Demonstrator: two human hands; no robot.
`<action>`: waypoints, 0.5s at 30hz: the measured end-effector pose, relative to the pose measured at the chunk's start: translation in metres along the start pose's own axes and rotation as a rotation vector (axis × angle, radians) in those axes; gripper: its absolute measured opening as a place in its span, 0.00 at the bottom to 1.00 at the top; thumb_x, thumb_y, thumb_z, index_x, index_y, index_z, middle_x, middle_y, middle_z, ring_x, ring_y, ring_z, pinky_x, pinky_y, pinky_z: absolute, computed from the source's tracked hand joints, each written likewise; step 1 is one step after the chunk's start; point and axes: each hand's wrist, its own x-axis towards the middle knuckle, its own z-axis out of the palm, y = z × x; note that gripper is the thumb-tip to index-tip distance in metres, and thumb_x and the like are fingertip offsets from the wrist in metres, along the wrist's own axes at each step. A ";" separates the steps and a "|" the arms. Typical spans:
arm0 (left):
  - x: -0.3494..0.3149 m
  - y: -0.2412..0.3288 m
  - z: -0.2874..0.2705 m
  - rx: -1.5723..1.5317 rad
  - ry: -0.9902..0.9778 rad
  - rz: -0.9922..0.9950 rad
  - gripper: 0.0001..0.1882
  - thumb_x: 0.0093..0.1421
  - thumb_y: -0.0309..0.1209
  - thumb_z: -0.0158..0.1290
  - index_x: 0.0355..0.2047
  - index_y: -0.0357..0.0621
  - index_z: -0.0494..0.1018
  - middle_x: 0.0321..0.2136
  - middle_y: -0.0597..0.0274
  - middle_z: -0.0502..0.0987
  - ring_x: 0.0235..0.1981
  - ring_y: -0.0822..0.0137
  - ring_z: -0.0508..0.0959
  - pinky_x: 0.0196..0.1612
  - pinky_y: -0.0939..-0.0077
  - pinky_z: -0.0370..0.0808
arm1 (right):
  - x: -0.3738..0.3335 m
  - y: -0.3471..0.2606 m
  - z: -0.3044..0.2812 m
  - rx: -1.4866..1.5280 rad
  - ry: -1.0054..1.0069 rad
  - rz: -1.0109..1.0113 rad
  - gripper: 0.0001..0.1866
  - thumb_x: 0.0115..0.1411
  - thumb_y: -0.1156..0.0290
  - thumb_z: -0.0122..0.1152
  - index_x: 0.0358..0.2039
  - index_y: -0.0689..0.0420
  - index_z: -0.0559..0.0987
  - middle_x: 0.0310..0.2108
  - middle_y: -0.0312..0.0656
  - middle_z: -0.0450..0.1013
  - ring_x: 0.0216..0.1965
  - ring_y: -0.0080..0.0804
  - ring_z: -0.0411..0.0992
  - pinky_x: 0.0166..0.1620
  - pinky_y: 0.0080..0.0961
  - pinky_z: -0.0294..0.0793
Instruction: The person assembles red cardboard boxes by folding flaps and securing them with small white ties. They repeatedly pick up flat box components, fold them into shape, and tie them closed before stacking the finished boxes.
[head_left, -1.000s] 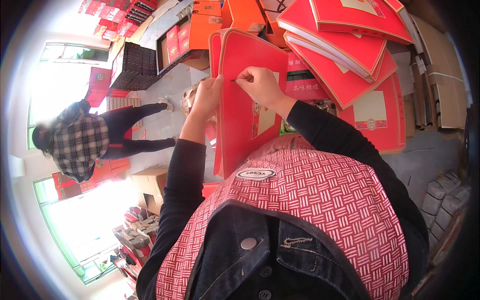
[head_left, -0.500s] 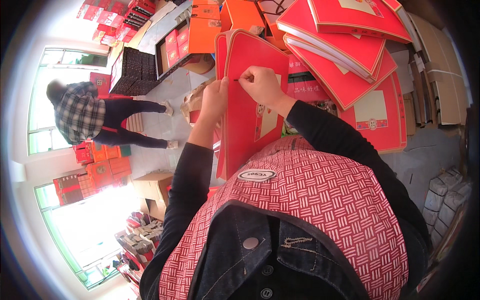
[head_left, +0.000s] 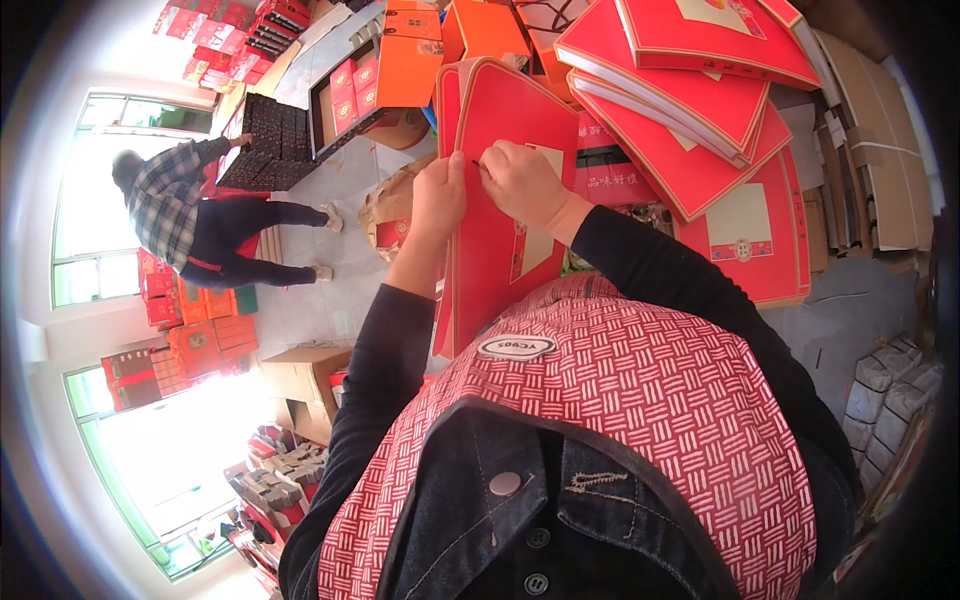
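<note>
A flat red gift box (head_left: 490,235) with a gold-edged border stands upright in front of me, a pale panel and a small emblem on its face. My left hand (head_left: 438,196) is closed over its left edge, thumb on the near face. Close beside it, my right hand (head_left: 527,186) pinches a short dark piece at the box's face; what this piece is, I cannot make out. The fingers of the right hand are curled in, partly hiding it. The bottom of the box rests by my red patterned apron (head_left: 620,385).
Similar red boxes (head_left: 660,75) lie in a skewed stack at the right, beside brown cardboard (head_left: 885,150). Orange boxes (head_left: 412,70) stand beyond. A paper bag (head_left: 385,215) and an open carton (head_left: 300,375) are at left. Another person (head_left: 180,215) works beside dark stacked boxes (head_left: 275,140).
My right hand has turned slightly and stays pinched by the box's face; my left hand has shifted a little right. The other person has leaned and reached an arm toward the dark stack.
</note>
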 end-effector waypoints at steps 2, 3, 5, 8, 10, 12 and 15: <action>0.000 0.001 0.001 -0.020 -0.001 -0.017 0.22 0.61 0.39 0.41 0.20 0.31 0.68 0.18 0.41 0.69 0.22 0.45 0.71 0.27 0.59 0.66 | 0.000 0.001 -0.002 -0.034 -0.027 -0.044 0.05 0.47 0.76 0.55 0.21 0.59 0.67 0.20 0.44 0.63 0.22 0.41 0.67 0.26 0.33 0.68; -0.001 0.002 0.001 -0.029 -0.003 -0.021 0.22 0.61 0.39 0.41 0.20 0.31 0.68 0.18 0.41 0.69 0.23 0.44 0.71 0.27 0.58 0.66 | 0.000 0.001 -0.005 -0.038 -0.035 -0.057 0.05 0.47 0.76 0.55 0.21 0.59 0.67 0.19 0.44 0.63 0.22 0.41 0.67 0.26 0.33 0.68; -0.003 0.007 0.001 -0.047 -0.006 -0.028 0.21 0.61 0.39 0.41 0.20 0.32 0.68 0.18 0.40 0.69 0.23 0.43 0.70 0.27 0.58 0.66 | 0.001 0.001 -0.010 -0.047 -0.054 -0.086 0.05 0.47 0.76 0.54 0.21 0.59 0.67 0.20 0.44 0.63 0.23 0.41 0.67 0.26 0.33 0.68; 0.000 0.000 0.004 -0.045 -0.017 -0.017 0.20 0.61 0.40 0.44 0.23 0.32 0.69 0.14 0.51 0.66 0.18 0.69 0.65 0.25 0.67 0.65 | 0.005 0.004 -0.013 -0.002 -0.072 -0.084 0.05 0.47 0.76 0.54 0.21 0.60 0.68 0.19 0.44 0.64 0.23 0.40 0.68 0.26 0.32 0.68; 0.001 -0.010 0.005 -0.033 -0.050 0.054 0.16 0.59 0.35 0.45 0.23 0.33 0.68 0.16 0.51 0.66 0.20 0.66 0.67 0.26 0.67 0.65 | 0.010 0.009 -0.011 0.111 -0.066 -0.016 0.04 0.47 0.75 0.55 0.21 0.61 0.69 0.18 0.45 0.66 0.22 0.37 0.69 0.25 0.30 0.68; 0.001 -0.006 0.005 -0.020 -0.066 0.140 0.11 0.56 0.31 0.46 0.24 0.33 0.67 0.20 0.48 0.67 0.24 0.58 0.68 0.28 0.64 0.66 | 0.015 0.012 -0.019 0.318 -0.153 0.238 0.05 0.47 0.75 0.55 0.21 0.62 0.71 0.17 0.45 0.68 0.20 0.34 0.70 0.24 0.28 0.68; -0.007 0.002 0.008 0.007 -0.050 0.244 0.05 0.53 0.25 0.45 0.26 0.34 0.65 0.27 0.43 0.70 0.30 0.44 0.71 0.32 0.58 0.67 | 0.022 0.013 -0.028 0.647 -0.278 0.737 0.07 0.44 0.72 0.57 0.17 0.64 0.73 0.16 0.49 0.71 0.21 0.42 0.71 0.26 0.30 0.70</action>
